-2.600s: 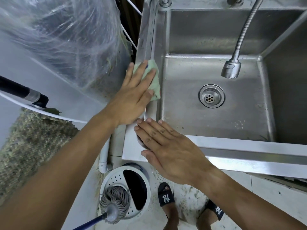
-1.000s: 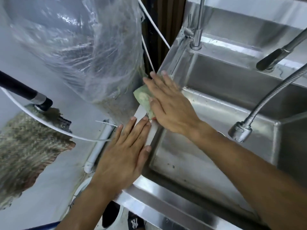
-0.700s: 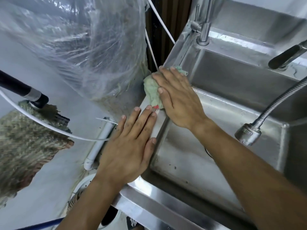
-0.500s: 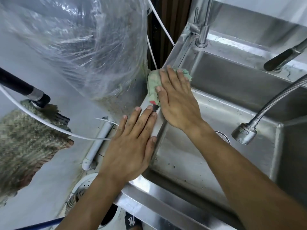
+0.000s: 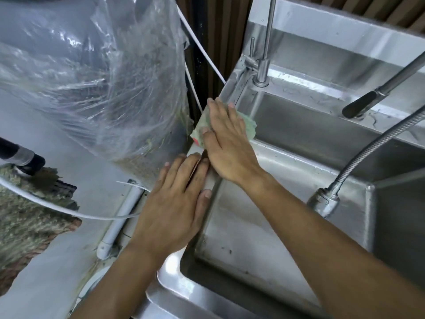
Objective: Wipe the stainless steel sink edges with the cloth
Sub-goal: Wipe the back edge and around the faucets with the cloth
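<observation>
Dark ribbed wall panel (image 5: 208, 40) behind crinkled clear plastic sheeting (image 5: 96, 72).

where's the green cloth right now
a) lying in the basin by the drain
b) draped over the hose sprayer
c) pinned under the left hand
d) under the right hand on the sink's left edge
d: the cloth lies flat under the right hand on the sink edge, while the left hand rests bare on the rim nearer the person.

The right hand (image 5: 226, 143) has slid the cloth (image 5: 247, 126) farther along the sink's left edge (image 5: 232, 88).
</observation>
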Demonstrator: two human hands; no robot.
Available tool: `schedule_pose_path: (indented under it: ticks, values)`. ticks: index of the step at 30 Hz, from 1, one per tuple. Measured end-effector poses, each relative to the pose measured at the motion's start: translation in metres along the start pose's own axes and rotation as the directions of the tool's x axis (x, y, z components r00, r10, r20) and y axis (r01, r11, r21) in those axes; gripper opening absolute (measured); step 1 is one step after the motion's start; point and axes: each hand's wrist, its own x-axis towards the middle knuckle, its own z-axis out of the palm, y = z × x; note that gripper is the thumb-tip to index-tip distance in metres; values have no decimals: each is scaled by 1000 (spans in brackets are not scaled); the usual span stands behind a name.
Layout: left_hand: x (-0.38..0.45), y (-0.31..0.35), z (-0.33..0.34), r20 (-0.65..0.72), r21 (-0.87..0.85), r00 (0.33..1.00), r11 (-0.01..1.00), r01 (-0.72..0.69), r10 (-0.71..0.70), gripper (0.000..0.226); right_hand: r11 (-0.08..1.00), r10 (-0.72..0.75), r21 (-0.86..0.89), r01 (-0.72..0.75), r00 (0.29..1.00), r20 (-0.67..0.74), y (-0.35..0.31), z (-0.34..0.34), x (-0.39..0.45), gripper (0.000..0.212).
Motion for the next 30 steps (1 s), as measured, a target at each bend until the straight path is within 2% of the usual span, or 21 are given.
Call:
schedule_pose_path:
  ticks: [1, 3, 5, 7, 10, 13, 16, 19, 25, 27, 30]
  values:
    - [5, -1, 2, 6, 14, 1000, 1000, 6, -6, 58, 991, -117, -64, 119, 992, 44, 10, -10, 0, 58]
    - [7, -2, 7, -1, 36, 1000, 999, 4, -4, 60, 894, -356, -223, 388, 918, 173, 36, -26, 6, 53]
    - [6, -1, 8, -7, 51, 1000, 999, -11, 11, 60, 833, -418, -284, 475, 876, 240, 52, -30, 16, 52]
    - [6, -1, 8, -13, 51, 1000, 999, -17, 18, 60, 856, -386, -289, 429, 902, 196, 55, -29, 26, 51]
    - [7, -1, 8, -8, 58, 1000, 998, -21, 21, 60, 928, -255, -252, 273, 961, 102, 53, -34, 41, 50]
    - [12, -2, 8, -23, 69, 999, 997, -43, 45, 60, 957, -161, -236, 168, 986, 48, 45, -33, 41, 51]
    - [21, 1, 7, -30, 88, 998, 995, -52, 55, 61, 940, -210, -260, 220, 975, 66, 40, -24, 22, 54]
    - [24, 4, 9, -24, 116, 998, 992, -57, 60, 62, 907, -268, -288, 309, 948, 173, 52, -34, 30, 54]
    - [26, 6, 7, -23, 86, 998, 995, -52, 54, 60, 945, -109, -298, 135, 989, 102, 57, -53, 87, 54]
    - [31, 9, 1, -31, 44, 998, 998, -50, 51, 57, 945, -95, -302, 122, 990, 103, 53, -53, 81, 56]
    - [56, 8, -3, -28, 23, 997, 998, -67, 67, 55, 972, -66, -219, 85, 993, 93, 49, -44, 54, 56]
